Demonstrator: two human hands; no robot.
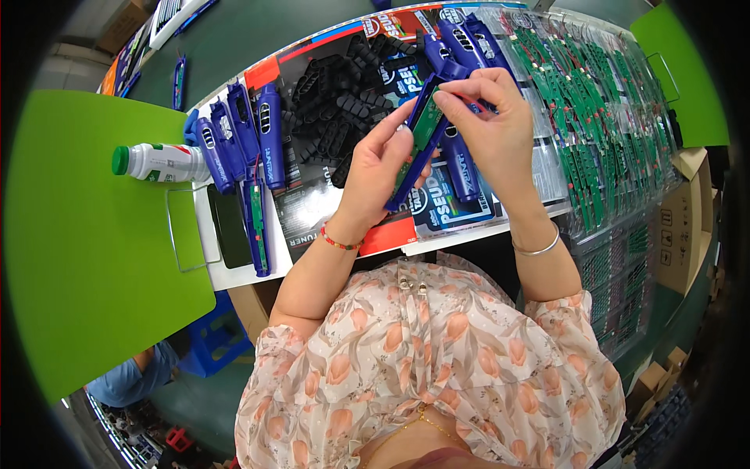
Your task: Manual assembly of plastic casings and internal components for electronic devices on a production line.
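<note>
My left hand [380,168] holds a long blue plastic housing half [412,156] from below, tilted above the bench. Inside it lies a green circuit board [426,125]. My right hand [486,117] pinches the top end of that board and housing with thumb and forefinger. Under my hands lie more blue housings [462,168] on printed sheets.
A pile of black plastic parts [336,102] sits left of my hands. Several assembled blue housings [242,141] lie at the bench's left, beside a white bottle with a green cap [156,162] and a dark phone [230,227]. Trays of green circuit boards [601,117] fill the right. Cardboard boxes [687,227] stand far right.
</note>
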